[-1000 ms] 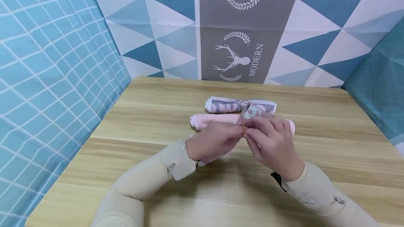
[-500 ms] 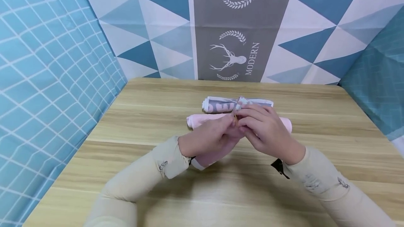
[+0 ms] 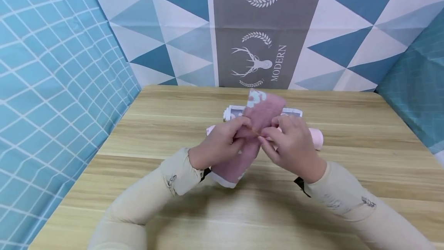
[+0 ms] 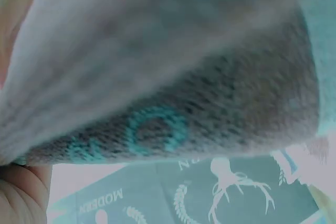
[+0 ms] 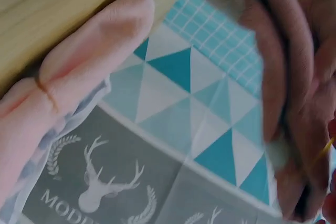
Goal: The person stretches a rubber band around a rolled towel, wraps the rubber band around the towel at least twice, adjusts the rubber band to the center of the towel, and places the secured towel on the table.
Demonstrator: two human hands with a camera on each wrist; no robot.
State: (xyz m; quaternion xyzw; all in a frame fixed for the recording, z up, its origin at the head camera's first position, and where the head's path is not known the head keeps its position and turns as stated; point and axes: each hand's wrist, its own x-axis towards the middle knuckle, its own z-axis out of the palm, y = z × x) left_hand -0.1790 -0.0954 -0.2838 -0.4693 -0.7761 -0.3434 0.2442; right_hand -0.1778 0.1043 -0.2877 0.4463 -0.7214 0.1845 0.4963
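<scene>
A dusky pink towel [image 3: 265, 107] with white patterns is held up at a slant between my two hands. My left hand [image 3: 220, 144] grips its middle from the left side. My right hand [image 3: 295, 146] pinches a thin yellow rubber band [image 3: 256, 131] at the towel's waist; the band also shows beside the fingertips in the right wrist view [image 5: 324, 153]. In the left wrist view the towel's cloth [image 4: 252, 98] fills most of the picture, and only part of the left hand [image 4: 23, 195] shows.
Behind the held towel lie a light pink rolled towel [image 3: 316, 139] and a grey-and-pink rolled towel [image 3: 293, 112], both partly covered by it. A band [image 5: 47, 93] cinches the light pink roll. The wooden table [image 3: 138, 134] ends at a patterned wall cloth [image 3: 256, 14].
The held towel's far end has swung up into view over the rolls behind. My left hand has shifted slightly left, and the band now stretches between the two hands' fingers.
</scene>
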